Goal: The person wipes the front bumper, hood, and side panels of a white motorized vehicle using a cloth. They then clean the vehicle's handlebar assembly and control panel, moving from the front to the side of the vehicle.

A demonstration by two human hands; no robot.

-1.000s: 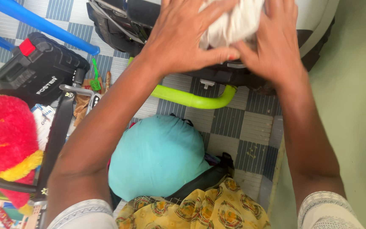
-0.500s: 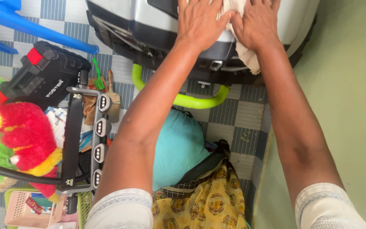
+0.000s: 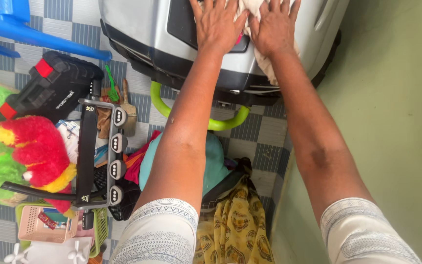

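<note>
Soft, limp cleaning cloth [image 3: 262, 29] pressed flat under splayed left hand [image 3: 217, 27] and right hand [image 3: 272, 29], bunching toward 5 o'clock on slick silver casing [image 3: 137, 24]; grasp at bunched edge

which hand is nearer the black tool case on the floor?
Left. The left hand lies flat on the grey toy car, on the side toward the black tool case. The right hand presses the pale cloth farther from it.

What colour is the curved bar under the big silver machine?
Bright lime green; the curved bar shows plainly in the head view.
</note>
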